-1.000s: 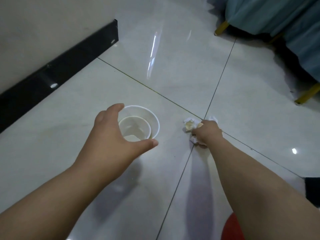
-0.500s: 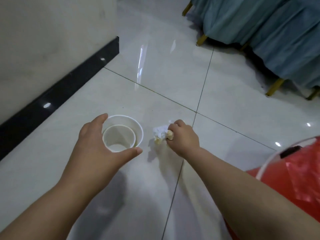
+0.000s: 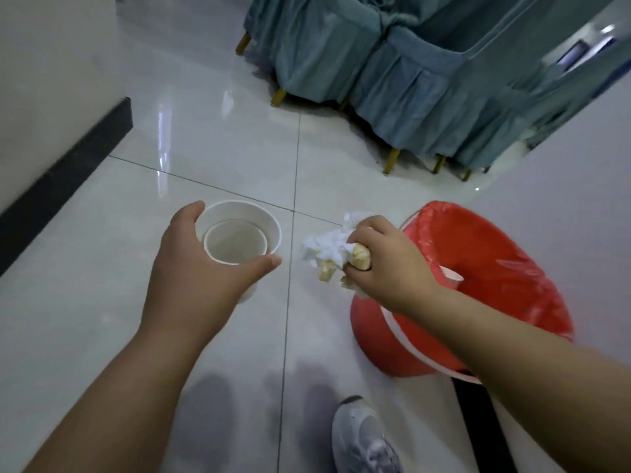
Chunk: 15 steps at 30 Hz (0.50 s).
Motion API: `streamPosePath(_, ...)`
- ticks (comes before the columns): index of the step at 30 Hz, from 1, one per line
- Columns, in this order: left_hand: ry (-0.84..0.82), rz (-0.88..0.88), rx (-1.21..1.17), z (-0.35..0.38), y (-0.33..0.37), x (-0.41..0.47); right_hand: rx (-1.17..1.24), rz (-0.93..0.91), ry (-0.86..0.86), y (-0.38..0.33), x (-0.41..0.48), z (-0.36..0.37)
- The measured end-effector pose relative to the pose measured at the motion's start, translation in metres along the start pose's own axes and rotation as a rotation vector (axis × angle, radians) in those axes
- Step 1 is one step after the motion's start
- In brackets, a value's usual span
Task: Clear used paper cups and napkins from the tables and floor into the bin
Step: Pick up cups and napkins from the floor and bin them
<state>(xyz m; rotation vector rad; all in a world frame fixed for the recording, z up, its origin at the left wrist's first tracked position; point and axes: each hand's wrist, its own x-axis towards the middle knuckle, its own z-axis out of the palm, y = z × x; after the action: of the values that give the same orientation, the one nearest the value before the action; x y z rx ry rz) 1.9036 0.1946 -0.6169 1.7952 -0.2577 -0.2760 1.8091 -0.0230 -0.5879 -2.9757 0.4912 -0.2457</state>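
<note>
Above the pale tiled floor [image 3: 102,336], two nested white paper cups [image 3: 239,240] sit in the left hand [image 3: 201,268], whose fingers and thumb curl round the outer cup. Just to their right, the right hand [image 3: 386,264] clutches a crumpled white napkin [image 3: 327,250] with yellowish stains, held beside the rim of a bin [image 3: 386,339] lined with a red bag [image 3: 495,268]. A grey sneaker [image 3: 362,435] shows below; teal-skirted chairs [image 3: 392,63] stand beyond.

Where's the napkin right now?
Head view, right of centre: the napkin is gripped in the right hand, just left of the red bin, right of the cups.
</note>
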Motion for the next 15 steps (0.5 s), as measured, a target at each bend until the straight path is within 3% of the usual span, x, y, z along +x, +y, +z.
streamPosePath(6, -0.127, 0.089, -0.117, 0.027, 0.046, -0.025, -0.071, 0.129, 0.142, 0.032, -0.036, -0.072)
streamPosePath(10, -0.126, 0.146, -0.113, 0.039, 0.058, -0.027, -0.075, 0.295, 0.271, 0.068, -0.045, -0.093)
streamPosePath(15, -0.152, 0.231, 0.005, 0.064, 0.065, -0.034, -0.108, 0.588, 0.16, 0.128, -0.052, -0.086)
